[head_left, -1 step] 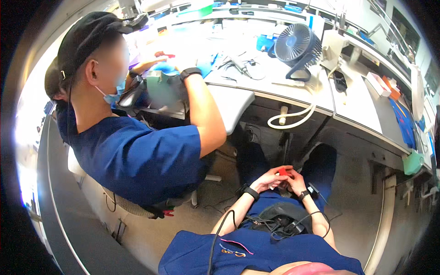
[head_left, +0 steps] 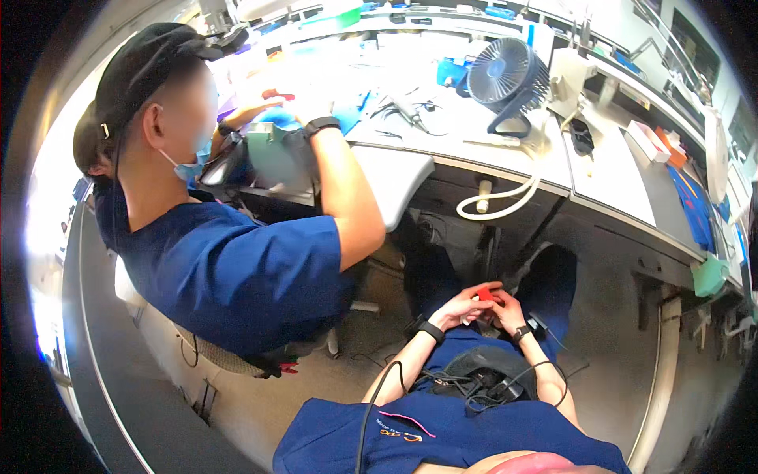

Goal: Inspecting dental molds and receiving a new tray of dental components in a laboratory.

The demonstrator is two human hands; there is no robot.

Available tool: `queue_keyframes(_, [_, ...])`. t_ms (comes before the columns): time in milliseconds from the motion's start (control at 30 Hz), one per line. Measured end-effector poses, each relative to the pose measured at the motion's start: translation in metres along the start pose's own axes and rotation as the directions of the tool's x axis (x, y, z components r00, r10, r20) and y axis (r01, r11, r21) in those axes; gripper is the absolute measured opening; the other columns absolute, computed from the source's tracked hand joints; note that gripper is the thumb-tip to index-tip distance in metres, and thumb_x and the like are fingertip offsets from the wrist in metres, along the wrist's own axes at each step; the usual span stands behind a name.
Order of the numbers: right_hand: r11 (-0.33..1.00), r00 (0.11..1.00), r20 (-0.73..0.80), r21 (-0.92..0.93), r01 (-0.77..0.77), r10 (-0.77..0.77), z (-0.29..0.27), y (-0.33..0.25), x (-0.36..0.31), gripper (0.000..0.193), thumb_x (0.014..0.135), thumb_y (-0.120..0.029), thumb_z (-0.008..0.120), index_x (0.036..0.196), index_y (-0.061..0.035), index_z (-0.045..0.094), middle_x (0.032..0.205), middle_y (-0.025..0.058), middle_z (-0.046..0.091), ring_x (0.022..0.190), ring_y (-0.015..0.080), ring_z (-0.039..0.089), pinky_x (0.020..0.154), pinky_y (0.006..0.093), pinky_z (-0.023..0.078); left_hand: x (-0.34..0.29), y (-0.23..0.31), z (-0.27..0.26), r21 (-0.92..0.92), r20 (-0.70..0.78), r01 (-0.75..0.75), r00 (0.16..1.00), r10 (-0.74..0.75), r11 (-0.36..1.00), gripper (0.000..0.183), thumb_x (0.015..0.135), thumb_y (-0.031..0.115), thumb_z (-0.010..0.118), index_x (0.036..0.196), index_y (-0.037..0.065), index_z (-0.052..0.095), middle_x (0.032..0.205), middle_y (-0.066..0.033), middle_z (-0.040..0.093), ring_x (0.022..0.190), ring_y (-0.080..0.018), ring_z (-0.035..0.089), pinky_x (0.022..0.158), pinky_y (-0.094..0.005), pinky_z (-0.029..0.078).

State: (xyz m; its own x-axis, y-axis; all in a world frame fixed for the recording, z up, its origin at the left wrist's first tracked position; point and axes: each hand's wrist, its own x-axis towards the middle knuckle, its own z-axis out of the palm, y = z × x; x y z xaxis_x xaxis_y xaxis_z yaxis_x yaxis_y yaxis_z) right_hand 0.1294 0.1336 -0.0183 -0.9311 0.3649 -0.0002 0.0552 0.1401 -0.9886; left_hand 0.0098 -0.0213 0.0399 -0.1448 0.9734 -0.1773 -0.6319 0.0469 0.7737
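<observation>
Over my lap, my left hand (head_left: 456, 309) and my right hand (head_left: 508, 311) meet with their fingers closed around a small red piece (head_left: 485, 295). Its exact kind is too small to make out. A bit of something white (head_left: 467, 321) shows under the left fingers. The left index finger reaches across above the red piece, while the right fingers press at its other side. Dark bands circle both my wrists.
At my left a co-worker in a blue shirt (head_left: 260, 272) sits at the bench (head_left: 474, 156), handling a red item. On the bench stand a blue fan (head_left: 505, 75) and a handpiece with cables (head_left: 410, 112). A pale hose (head_left: 501, 212) loops over its edge. Cables (head_left: 482, 387) lie across my lap.
The view has shifted slightly, so the bench and co-worker sit a little further left. My hands stay together around the red piece.
</observation>
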Motion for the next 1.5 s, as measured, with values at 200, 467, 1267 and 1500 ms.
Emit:
queue_keyframes(200, [0.982,0.989,0.061,0.122,-0.141,0.134,0.003,-0.027,-0.002,0.022,0.093,-0.013,0.056,0.111,-0.0009,0.058,0.095,0.0081,0.068,0.076,0.0122,0.063,0.065,0.0262,0.051,-0.004,0.006,0.008,0.012,-0.025,-0.03,0.999,0.03,0.999,0.073,0.092,0.014,0.061,0.15,0.027,0.02,0.065,0.0084,0.04,0.05,-0.0014,0.034,0.043,-0.0171,0.028])
queue_keyframes(467, [0.987,0.987,-0.001,0.045,-0.157,0.158,0.007,-0.031,-0.003,0.024,0.09,-0.019,0.061,0.108,-0.0042,0.059,0.087,0.0057,0.069,0.061,0.0128,0.064,0.056,0.026,0.048,0.002,0.004,0.008,0.019,-0.038,-0.028,0.999,0.029,0.999,0.075,0.091,0.018,0.063,0.151,0.027,0.018,0.061,0.0077,0.041,0.047,-0.0023,0.034,0.042,-0.017,0.028])
queue_keyframes(1267, [0.985,0.985,0.014,-0.019,-0.173,0.173,0.002,-0.053,-0.012,0.034,0.089,-0.029,0.064,0.114,-0.0062,0.06,0.098,0.0058,0.069,0.067,0.0117,0.064,0.061,0.0257,0.052,0.01,-0.002,0.01,0.032,-0.089,0.013,0.996,-0.01,0.999,0.044,0.098,0.02,0.047,0.14,0.017,0.035,0.071,-0.0015,0.051,0.049,-0.0057,0.041,0.041,-0.019,0.033])
queue_keyframes(1500, [0.991,0.991,0.046,0.038,-0.127,0.125,0.012,-0.053,-0.011,0.049,0.089,-0.042,0.063,0.122,-0.0069,0.05,0.098,0.0044,0.066,0.07,0.0127,0.063,0.059,0.0253,0.051,0.014,-0.009,-0.003,-0.026,-0.176,0.016,0.984,-0.021,1.0,0.038,0.097,0.022,0.05,0.133,0.012,0.043,0.082,-0.0037,0.059,0.051,-0.005,0.044,0.042,-0.0185,0.034])
